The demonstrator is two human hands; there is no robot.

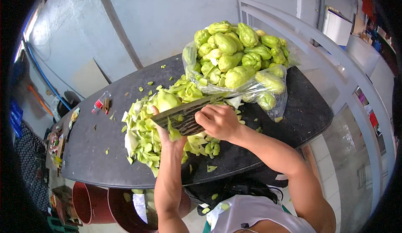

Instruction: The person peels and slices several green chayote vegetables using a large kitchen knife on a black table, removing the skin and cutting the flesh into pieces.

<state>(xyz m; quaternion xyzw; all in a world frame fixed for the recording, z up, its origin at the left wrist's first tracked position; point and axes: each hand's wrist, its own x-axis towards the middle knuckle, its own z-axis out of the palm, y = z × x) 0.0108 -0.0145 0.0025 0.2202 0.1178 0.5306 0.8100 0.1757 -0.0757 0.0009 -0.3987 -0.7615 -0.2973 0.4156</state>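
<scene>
My right hand (pixel 217 122) is wrapped round the handle end of a broad, dark-bladed knife (pixel 187 112). The blade slants across the pile of cut pieces, with a strip of pale green peel (pixel 172 130) stuck to its face. Behind the blade, my left hand (pixel 166 137) holds a light green chayote (pixel 167 101); most of its fingers are hidden by the knife. Chopped chayote pieces and peel (pixel 142 128) lie heaped under and around both hands.
A clear plastic bag (pixel 276 101) full of whole chayotes (pixel 228 44) sits at the back right of the dark table (pixel 100 149). A small bottle with a red label (pixel 100 102) lies at left. Dark red tubs (pixel 90 203) stand below the front edge; a grey railing (pixel 335 57) curves along the right.
</scene>
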